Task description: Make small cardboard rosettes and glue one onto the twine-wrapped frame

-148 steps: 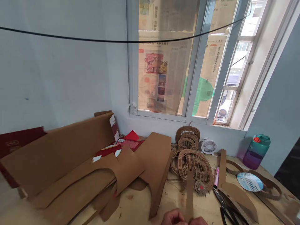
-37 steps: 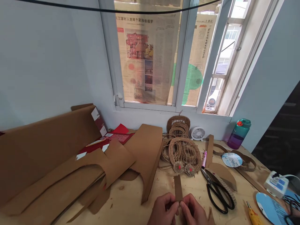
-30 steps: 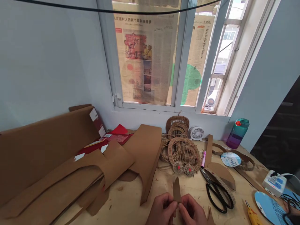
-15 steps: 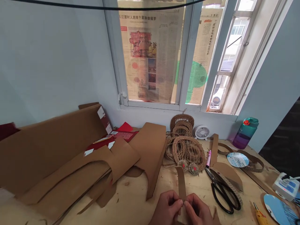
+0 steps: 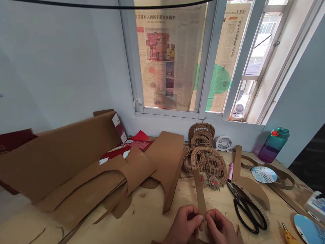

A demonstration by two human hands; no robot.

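Note:
Low in the view, a narrow brown cardboard strip [image 5: 200, 195] stands up from between my two hands, its far end reaching toward the coiled rope pieces. My left hand [image 5: 186, 222] pinches the strip from the left, thumb against fingertips. On the other side, my right hand [image 5: 220, 226] has thumb and fingers closed on the strip's right edge, very near the left thumb. The strip's lower part is hidden by the hands. Right of my right hand lie black-handled scissors [image 5: 250, 211], beside a ridged cardboard band [image 5: 254, 200].
Cut cardboard sheets [image 5: 106, 183] are heaped on the left. At the back stand coiled rope pieces [image 5: 209, 162], a small white fan [image 5: 223, 143] and a teal-purple bottle [image 5: 273, 145]. A pink marker [image 5: 231, 172], blue-white discs [image 5: 264, 174], a yellow-handled tool [image 5: 289, 235] and a power strip [image 5: 316, 205] lie rightward.
The view has shifted slightly left, so things appear farther right. The strip leans more to the left at its far end, and both hands still pinch it.

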